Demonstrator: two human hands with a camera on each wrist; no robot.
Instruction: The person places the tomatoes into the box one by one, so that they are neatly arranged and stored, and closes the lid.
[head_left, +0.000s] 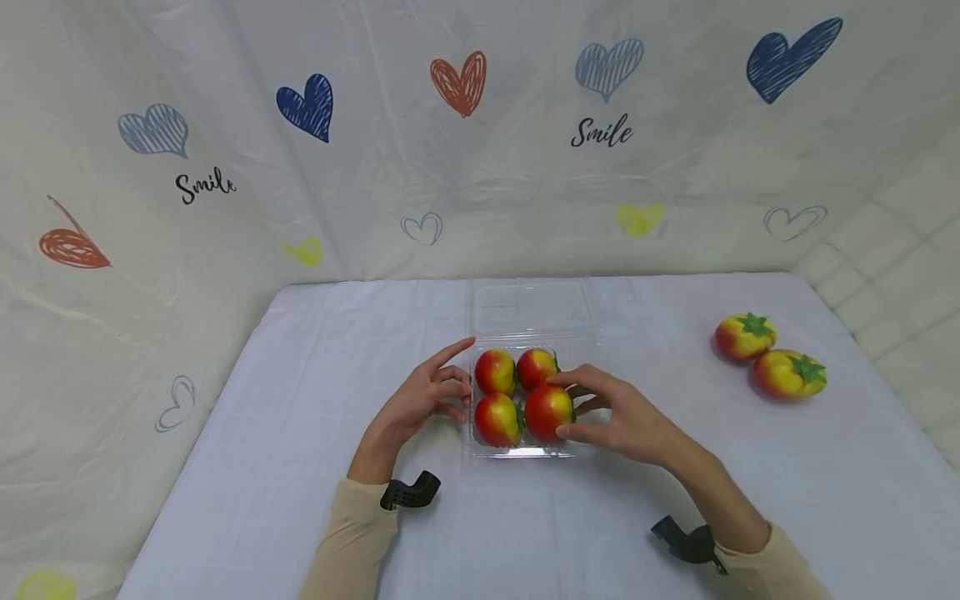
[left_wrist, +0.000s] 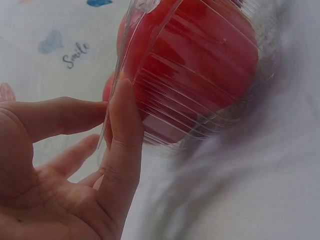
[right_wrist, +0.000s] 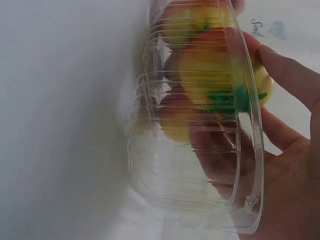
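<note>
A clear plastic box [head_left: 525, 452] holds several red-yellow fruits with green leaves, its lid [head_left: 532, 308] folded back behind it. The left hand [head_left: 427, 396] is at the box's left side; in the left wrist view its thumb and a finger pinch the rim [left_wrist: 116, 82]. The right hand [head_left: 626, 417] grips the front right fruit [head_left: 547, 412] inside the box. Through the clear wall, the right wrist view shows this fruit [right_wrist: 207, 70], with the thumb on its upper side and other fingers reaching into the box.
Two more fruits, one [head_left: 745, 336] behind the other [head_left: 789, 374], lie on the white cloth [head_left: 300, 500] at the right. A pale curtain [head_left: 360, 167] with printed hearts hangs behind. Dark wrist devices sit on the left [head_left: 411, 490] and right [head_left: 690, 542] wrists.
</note>
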